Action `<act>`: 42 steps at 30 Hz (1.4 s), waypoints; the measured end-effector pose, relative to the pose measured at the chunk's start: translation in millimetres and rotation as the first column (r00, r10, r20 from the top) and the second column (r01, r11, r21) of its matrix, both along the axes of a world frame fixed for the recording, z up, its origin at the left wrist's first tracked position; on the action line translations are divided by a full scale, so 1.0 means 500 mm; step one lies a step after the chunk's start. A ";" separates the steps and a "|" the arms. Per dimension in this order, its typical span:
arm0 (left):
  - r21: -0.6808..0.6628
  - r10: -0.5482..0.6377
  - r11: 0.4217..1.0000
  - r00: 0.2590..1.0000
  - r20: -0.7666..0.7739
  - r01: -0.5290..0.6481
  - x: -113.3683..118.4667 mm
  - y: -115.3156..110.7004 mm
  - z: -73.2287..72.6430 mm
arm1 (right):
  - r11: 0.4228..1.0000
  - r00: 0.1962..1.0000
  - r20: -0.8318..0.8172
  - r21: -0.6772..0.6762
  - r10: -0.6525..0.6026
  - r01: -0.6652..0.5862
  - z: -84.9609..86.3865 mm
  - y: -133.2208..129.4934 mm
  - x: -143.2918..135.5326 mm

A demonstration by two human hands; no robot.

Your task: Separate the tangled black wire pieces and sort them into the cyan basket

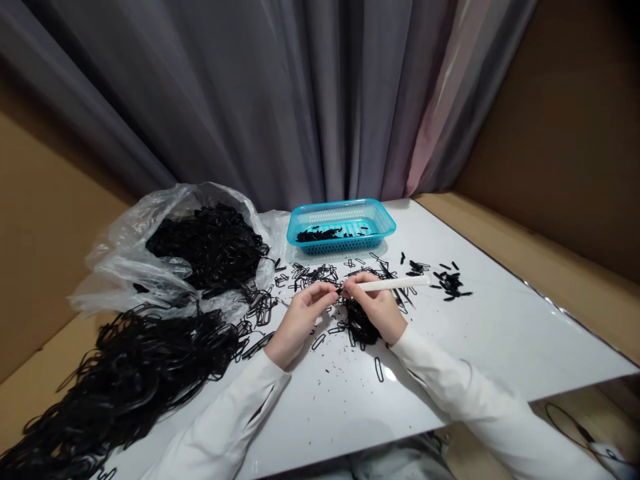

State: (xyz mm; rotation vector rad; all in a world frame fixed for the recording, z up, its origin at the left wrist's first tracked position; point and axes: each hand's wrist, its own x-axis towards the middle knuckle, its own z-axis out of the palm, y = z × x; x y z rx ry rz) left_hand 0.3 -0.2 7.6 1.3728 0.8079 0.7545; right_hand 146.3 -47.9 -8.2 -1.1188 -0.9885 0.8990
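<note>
My left hand (305, 319) is closed, thumb and forefinger pinching a small black piece (339, 291) in front of the basket. Opposite it, my right hand (376, 308) is wrapped round a slim white-handled tool (400, 283), whose handle points right; its tip meets the black piece between my fingertips. Under my right hand lies a bunch of black strips (361, 323). Loose black loops (315, 275) are scattered on the white table around both hands.
A blue basket (341, 246) with black pieces stands at the back. On the left are an open plastic bag (120, 257) of black loops and a large black heap (145, 373). Small black pieces (451, 283) lie to the right. Cardboard walls flank the table.
</note>
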 end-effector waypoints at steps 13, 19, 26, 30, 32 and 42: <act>0.069 0.009 0.998 1.000 -0.003 -0.009 0.007 -0.008 0.008 | 0.999 0.995 0.095 0.028 -0.026 0.023 -0.014 0.007 -0.002; 0.010 -0.020 1.000 1.000 0.016 0.020 0.010 -0.014 0.009 | 1.000 0.998 0.068 0.015 -0.019 0.018 -0.008 0.007 0.000; -0.016 0.067 0.998 0.997 0.024 -0.067 0.007 -0.009 0.006 | 1.000 1.000 -0.006 0.003 0.029 -0.029 -0.004 0.003 -0.005; 0.028 0.138 0.990 0.990 0.015 -0.138 0.005 -0.004 0.001 | 0.999 0.999 0.015 0.032 0.035 -0.035 -0.006 0.003 -0.008; 0.062 0.150 0.987 0.989 0.003 -0.150 0.006 -0.003 0.000 | 0.998 0.998 0.049 0.049 0.034 -0.036 -0.009 0.003 -0.008; 0.180 0.155 0.974 0.985 -0.070 -0.140 0.002 -0.006 0.006 | 0.988 0.958 0.286 0.153 -0.030 -0.015 -0.016 -0.005 -0.007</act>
